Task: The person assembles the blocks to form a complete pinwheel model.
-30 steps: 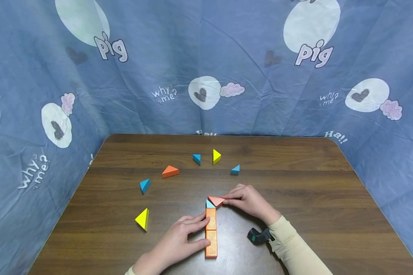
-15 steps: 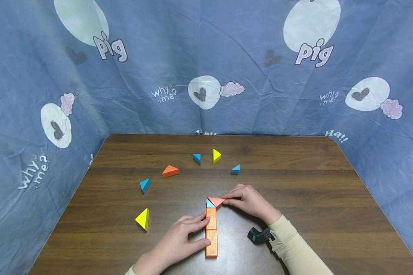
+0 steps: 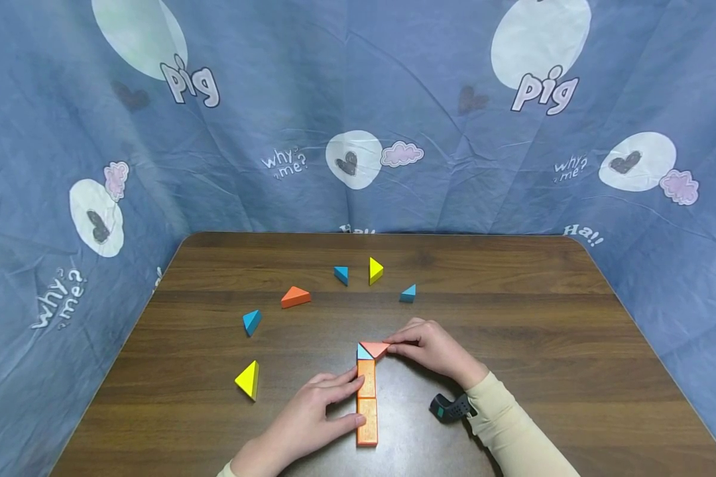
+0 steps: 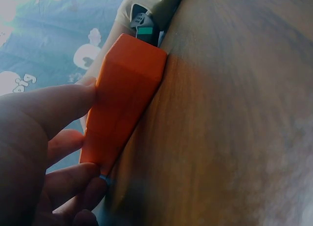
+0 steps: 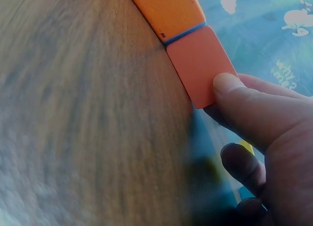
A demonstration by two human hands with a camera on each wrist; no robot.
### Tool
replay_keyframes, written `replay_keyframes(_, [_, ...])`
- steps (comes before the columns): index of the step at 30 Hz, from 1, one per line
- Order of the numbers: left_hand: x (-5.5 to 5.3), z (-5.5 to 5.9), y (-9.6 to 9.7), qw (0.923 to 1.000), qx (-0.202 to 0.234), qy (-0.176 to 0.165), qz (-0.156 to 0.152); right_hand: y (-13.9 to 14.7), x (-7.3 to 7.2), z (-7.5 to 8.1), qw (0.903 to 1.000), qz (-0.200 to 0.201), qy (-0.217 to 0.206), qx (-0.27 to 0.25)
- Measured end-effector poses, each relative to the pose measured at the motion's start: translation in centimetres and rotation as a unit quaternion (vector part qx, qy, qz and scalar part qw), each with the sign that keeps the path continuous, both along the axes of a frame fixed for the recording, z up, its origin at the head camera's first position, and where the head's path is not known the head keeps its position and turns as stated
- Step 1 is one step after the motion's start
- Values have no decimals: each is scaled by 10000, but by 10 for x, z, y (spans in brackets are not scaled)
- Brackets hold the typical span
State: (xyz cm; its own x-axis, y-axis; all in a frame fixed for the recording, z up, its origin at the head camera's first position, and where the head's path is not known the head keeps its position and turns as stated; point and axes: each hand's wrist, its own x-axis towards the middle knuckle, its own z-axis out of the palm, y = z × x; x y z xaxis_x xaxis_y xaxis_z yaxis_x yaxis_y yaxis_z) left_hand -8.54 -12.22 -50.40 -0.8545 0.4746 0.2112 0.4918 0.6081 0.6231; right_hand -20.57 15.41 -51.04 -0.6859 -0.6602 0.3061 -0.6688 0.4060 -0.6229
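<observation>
Two orange rectangular blocks lie end to end in a line running away from me. A small light-blue triangular block sits against their far end, and a coral-red triangular block lies along its slanted side. My left hand touches the left side of the orange blocks, thumb at the nearer one and fingers at the farther one. My right hand pinches the right corner of the coral-red triangle between thumb and fingers. In the right wrist view, the thumb presses that block's face.
Around the far side lie loose triangular blocks: yellow, blue, orange-red, blue, yellow and blue. A black wrist device is beside the right sleeve. Patterned blue cloth surrounds the wooden table.
The coral-red triangle has turned very slightly and now sits more squarely against the light-blue one. Both hands keep nearly the same places.
</observation>
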Motion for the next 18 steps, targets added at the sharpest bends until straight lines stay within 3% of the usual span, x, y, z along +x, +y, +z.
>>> replay_keyframes(18, [1, 2, 1, 10000, 1, -12, 3, 1, -3, -2, 9998, 171, 105, 13])
